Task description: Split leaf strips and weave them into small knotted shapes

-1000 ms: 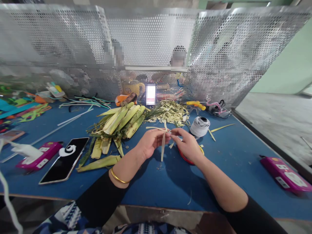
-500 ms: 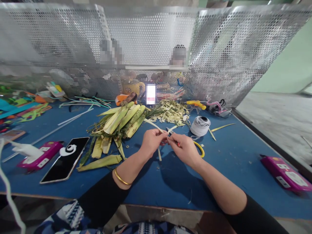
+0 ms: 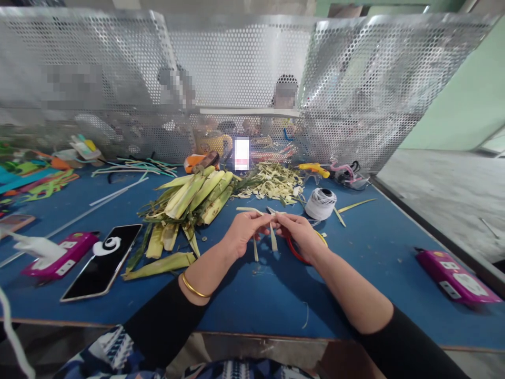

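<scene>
Head view: blue bench [image 3: 232,300], perforated metal screen [image 3: 236,58] along its far edge.

Far left corner: heap of bright strips [image 3: 35,184], orange, green and blue. Below it, by the left edge, a magenta power strip [image 3: 81,246] with a white plug in it. Dark-screened phone [image 3: 100,268] lies face up just right of that, towards the near edge. Thin pale cords [image 3: 138,166] near the far edge.

Left of bench centre, a stack of green-yellow husks [image 3: 197,197], one lying apart on the near side.

Mid-bench, between husks and spool: left hand [image 3: 246,225] narrow, thumb and fingers pinching pale husk strips [image 3: 273,239]. These cross at the fingertips, ends hanging above the bench. Right hand [image 3: 299,231] meets it, fingertips closed on the same strips. Scissors [image 3: 294,252] at the right hand, red and yellow handles partly under the palm, blade tip past the fingers; grip on them mostly hidden.

Beyond the hands, towards the far edge, shredded husk [image 3: 272,183]. Right of it, white thread spool [image 3: 321,204], upright. Yellow-handled tool [image 3: 314,169] farther back. Second magenta power strip [image 3: 457,276] by the right edge.
</scene>
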Demonstrator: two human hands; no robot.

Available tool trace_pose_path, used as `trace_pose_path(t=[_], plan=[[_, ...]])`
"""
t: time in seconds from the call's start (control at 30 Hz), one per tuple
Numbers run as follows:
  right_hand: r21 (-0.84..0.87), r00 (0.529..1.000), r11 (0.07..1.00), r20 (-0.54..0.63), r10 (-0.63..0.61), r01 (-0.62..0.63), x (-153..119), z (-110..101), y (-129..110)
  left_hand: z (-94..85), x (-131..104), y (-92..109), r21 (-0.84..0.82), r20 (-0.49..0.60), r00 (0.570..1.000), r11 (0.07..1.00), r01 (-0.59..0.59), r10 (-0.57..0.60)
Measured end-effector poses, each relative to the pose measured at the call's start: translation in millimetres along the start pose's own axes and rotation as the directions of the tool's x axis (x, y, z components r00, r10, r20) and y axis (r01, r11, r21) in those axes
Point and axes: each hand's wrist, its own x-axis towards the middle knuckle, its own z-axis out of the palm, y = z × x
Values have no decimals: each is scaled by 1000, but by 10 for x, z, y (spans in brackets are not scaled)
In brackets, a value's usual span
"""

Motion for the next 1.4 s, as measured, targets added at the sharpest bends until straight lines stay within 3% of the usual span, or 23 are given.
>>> trace_pose_path(t=[0.1,0.17,0.4,0.53,0.67,0.77,0.83,0.9,0.97,1.03,1.07,1.13,1.2,1.27,1.4], plan=[[195,1000,981,18,6,-9,-15,30,18,39,-20,-22,126,12,1000,992,-16,15],[233,1000,972,-15,-20,23,-18,37,26,65,-30,-25,195,16,1000,981,-19,16],[105,982,982,-121,-142,155,-25,52,17,106,-42,-24,287,13,1000,958,5,-9],[75,978,980,-115,-176,185,-26,15,-23,103,-40,-16,184,34,999,983,22,-28],[38,959,973,-187,-215,226,-4,-28,-56,89,-19,0,73,24,999,997,33,-35],[8,942,971,-245,-231,240,11,-33,-61,76,8,-25,113,-37,999,994,2,2],[-34,936,969,-252,-247,246,16,-34,-57,67,11,-52,230,-87,992,971,-70,93],[-107,933,961,-233,-274,255,15,-40,-52,54,-4,-64,424,-143,950,884,-196,279],[-211,927,939,-205,-314,271,9,-51,-49,39,-31,-53,616,-147,855,722,-314,497],[-328,915,898,-174,-363,294,-1,-62,-50,22,-50,-26,734,-79,766,558,-388,638],[-381,909,873,-157,-385,304,-7,-64,-52,15,-53,-13,760,-20,749,496,-419,663],[-455,902,831,-121,-414,321,-23,-60,-56,3,-44,2,771,107,763,431,-469,638],[-474,905,816,-84,-417,331,-40,-49,-62,-3,-25,0,753,191,803,440,-489,564],[-457,913,820,-42,-406,344,-56,-36,-70,-7,-7,-9,737,222,834,473,-483,505],[-425,921,832,12,-388,356,-72,-29,-85,-14,9,-9,725,249,847,490,-484,469]])
